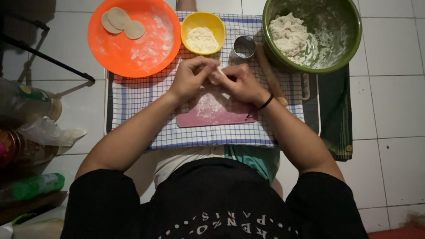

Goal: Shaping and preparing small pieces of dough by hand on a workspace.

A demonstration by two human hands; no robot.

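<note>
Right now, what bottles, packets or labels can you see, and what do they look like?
Green plastic bottle: lying on its side at the far left, near the bottom edge.
Bottle with a green and yellow label: dim, at the left edge, higher up; shape hard to tell.
Crumpled clear plastic bag: left edge, between the two bottles.
No signs or screens show.

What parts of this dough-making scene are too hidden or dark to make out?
- Piece of dough: mostly covered by the left hand and right hand; shape unclear.
- Rolling pin: partly behind the right hand and the green bowl.
- Orange plate: top cut by the edge.
- Bottles at left: too dark.
</note>
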